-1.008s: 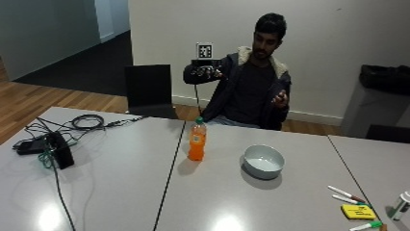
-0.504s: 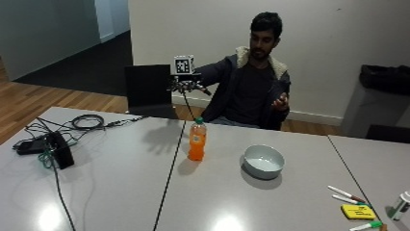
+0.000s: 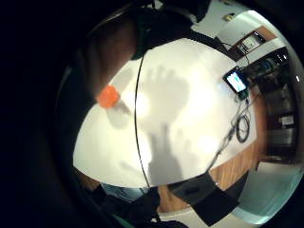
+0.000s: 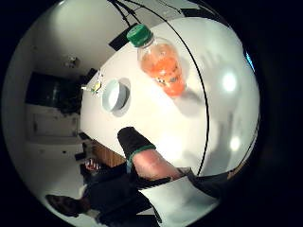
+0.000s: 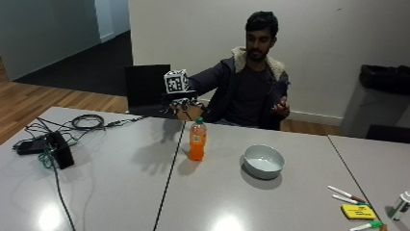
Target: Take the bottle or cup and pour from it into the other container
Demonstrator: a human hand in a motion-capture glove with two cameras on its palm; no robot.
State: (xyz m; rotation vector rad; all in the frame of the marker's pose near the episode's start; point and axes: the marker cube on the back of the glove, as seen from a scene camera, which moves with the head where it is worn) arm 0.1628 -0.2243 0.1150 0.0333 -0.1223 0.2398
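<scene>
Hovering hand above bottle

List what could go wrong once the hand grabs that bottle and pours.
The orange bottle is tall, narrow and still capped green, so a clumsy approach by the gloved right hand above it could tip it. The white bowl is shallow and wide; a fast pour might splash. The bottle stands beside the table seam.

A grey table carries an orange bottle; a white bowl; cables; markers.
</scene>
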